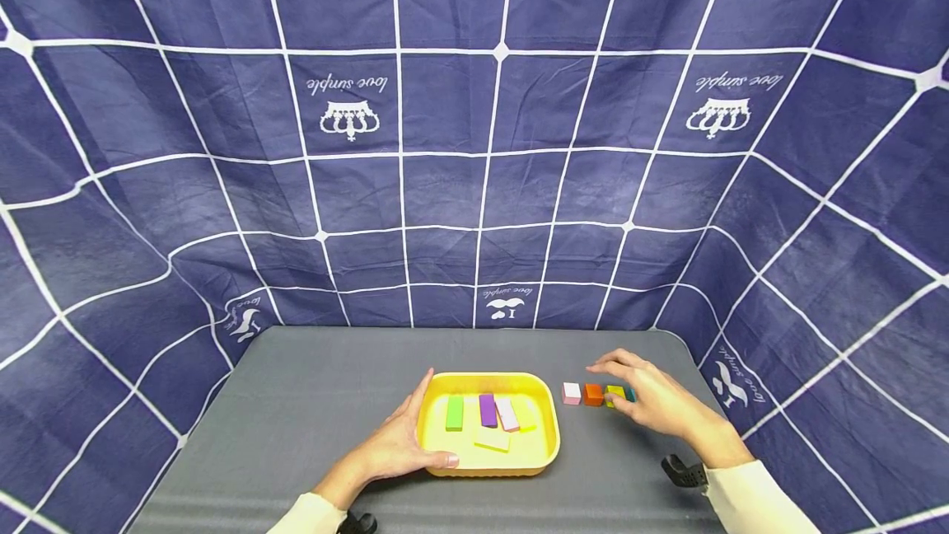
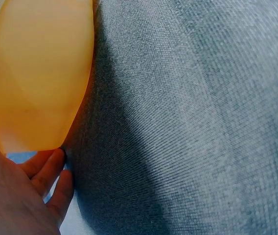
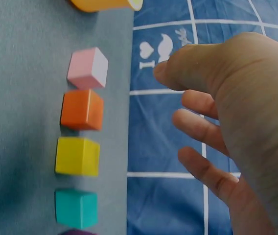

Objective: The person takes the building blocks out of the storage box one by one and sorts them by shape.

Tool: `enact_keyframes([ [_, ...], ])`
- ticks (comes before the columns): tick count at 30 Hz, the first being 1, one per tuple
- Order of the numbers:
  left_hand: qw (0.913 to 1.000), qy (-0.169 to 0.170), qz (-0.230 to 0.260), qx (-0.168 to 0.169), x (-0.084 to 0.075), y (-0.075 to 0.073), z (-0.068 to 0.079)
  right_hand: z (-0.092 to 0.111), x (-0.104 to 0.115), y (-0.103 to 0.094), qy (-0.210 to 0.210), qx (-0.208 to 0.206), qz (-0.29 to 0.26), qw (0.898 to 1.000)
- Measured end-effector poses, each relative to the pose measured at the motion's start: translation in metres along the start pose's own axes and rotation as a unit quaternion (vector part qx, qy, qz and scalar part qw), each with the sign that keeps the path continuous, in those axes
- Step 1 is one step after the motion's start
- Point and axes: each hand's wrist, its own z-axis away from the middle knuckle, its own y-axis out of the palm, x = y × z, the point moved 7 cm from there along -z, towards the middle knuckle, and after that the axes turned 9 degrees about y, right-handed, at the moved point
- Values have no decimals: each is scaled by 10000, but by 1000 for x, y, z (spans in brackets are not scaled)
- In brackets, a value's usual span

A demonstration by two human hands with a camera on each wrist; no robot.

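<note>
My left hand holds the left end of a yellow plastic tray, its thumb over the near rim and its fingers along the side. Inside lie flat rectangular blocks: a green block, a purple block, a pink block and yellow ones. My right hand hovers, holding nothing, above a row of cubes right of the tray. A pink cube, an orange cube, a yellow cube and a teal cube stand spaced apart in line.
A purple piece is cut off at the bottom of the right wrist view. Grey fabric covers the table. A blue cloth with white grid lines hangs behind it and at both sides.
</note>
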Motion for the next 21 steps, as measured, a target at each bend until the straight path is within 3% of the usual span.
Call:
enact_keyframes([
  [6, 10000, 35, -11, 15, 0, 0, 0, -10, 16, 8, -72, 221, -60, 9997],
  [13, 10000, 55, 26, -4, -3, -3, -1, -22, 39, 15, -414, 256, -9, 9988],
  [21, 10000, 84, 44, -1, -4, -2, 2, -38, 65, 25, -694, 574, -6, 9959],
])
